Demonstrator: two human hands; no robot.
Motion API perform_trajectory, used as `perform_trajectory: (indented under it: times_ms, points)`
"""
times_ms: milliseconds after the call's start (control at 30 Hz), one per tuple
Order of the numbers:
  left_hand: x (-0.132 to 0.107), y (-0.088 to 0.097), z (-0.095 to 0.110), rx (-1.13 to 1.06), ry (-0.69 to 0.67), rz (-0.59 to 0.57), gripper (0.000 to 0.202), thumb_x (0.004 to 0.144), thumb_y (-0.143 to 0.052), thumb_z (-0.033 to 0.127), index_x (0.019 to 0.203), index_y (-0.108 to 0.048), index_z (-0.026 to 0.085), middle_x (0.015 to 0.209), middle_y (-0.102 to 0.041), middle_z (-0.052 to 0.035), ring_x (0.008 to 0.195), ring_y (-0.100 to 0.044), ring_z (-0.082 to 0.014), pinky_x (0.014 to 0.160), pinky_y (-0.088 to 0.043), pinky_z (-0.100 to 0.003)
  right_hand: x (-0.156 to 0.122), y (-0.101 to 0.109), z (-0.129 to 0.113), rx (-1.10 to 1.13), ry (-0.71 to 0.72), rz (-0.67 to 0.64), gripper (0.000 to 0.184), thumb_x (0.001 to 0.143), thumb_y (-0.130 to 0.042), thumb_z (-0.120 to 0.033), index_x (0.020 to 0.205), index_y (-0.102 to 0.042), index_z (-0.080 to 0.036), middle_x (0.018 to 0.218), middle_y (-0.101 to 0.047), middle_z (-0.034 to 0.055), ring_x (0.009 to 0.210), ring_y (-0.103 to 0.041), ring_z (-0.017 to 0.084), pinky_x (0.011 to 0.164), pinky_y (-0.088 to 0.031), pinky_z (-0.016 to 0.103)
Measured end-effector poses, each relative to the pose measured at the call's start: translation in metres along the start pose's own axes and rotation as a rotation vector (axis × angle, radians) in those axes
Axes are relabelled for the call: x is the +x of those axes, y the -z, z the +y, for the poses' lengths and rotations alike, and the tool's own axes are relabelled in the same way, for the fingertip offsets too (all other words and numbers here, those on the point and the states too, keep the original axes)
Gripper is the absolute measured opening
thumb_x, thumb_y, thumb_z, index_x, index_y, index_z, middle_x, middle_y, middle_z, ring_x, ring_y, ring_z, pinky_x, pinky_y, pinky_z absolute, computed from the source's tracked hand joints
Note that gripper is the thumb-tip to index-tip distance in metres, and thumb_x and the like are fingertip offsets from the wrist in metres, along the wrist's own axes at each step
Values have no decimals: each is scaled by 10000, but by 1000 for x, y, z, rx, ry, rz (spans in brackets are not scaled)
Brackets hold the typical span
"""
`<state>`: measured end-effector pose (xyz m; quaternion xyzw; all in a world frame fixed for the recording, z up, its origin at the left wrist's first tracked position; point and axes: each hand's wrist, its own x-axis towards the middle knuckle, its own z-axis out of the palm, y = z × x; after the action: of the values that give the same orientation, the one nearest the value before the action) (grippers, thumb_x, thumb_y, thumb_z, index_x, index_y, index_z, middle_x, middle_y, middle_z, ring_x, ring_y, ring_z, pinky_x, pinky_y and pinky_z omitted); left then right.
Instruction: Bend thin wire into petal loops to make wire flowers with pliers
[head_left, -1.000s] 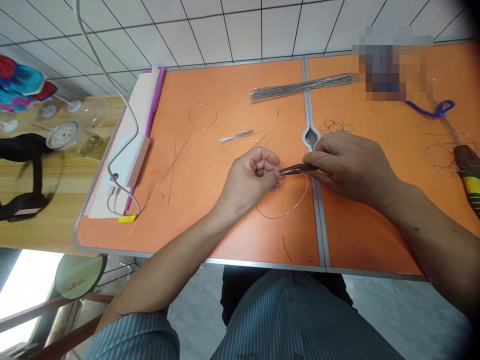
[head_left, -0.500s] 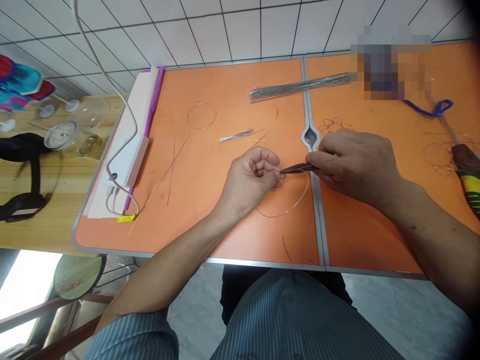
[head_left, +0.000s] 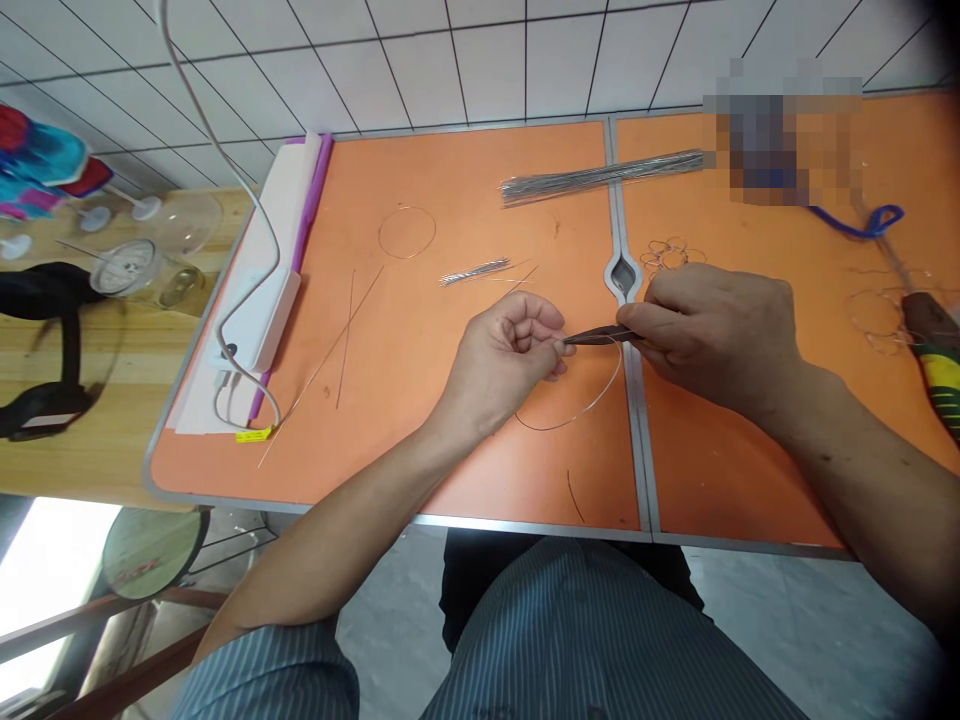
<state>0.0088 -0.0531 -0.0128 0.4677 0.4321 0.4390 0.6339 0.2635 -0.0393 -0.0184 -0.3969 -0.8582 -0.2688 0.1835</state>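
Note:
Between my hands a thin wire (head_left: 592,404) curves into a large loop over the orange table (head_left: 420,350). My left hand (head_left: 510,360) pinches the wire between thumb and forefinger, its other fingers curled. Dark pliers (head_left: 598,336) are gripped in my right hand (head_left: 712,325), palm down, and their narrow tip meets the wire right at my left fingertips. The plier handles are mostly hidden in my right palm. Just behind my right hand lie several small wire rings (head_left: 667,250).
A long bundle of wires (head_left: 592,178) lies at the back, with a short wire bundle (head_left: 474,271) nearer. Left of these are a wire ring (head_left: 407,232) and loose wires (head_left: 330,345). A white box (head_left: 262,320) with a cable stands at left; a yellow-black handle (head_left: 941,370) lies at right.
The view has shifted very slightly. Both hands, the pliers and the wire loop hold nearly the same position.

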Motion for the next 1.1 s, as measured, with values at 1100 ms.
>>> perform_trajectory:
  times_ms: [1100]
  points:
    - [2, 2, 15, -167, 95, 26, 117, 811, -808, 211, 809, -696, 177, 698, -746, -5, 435, -450, -48, 403, -275, -206, -5, -6, 0, 736, -456, 68, 94, 1036, -742, -268, 947, -769, -282, 836, -697, 46, 779, -621, 241, 711, -465, 385]
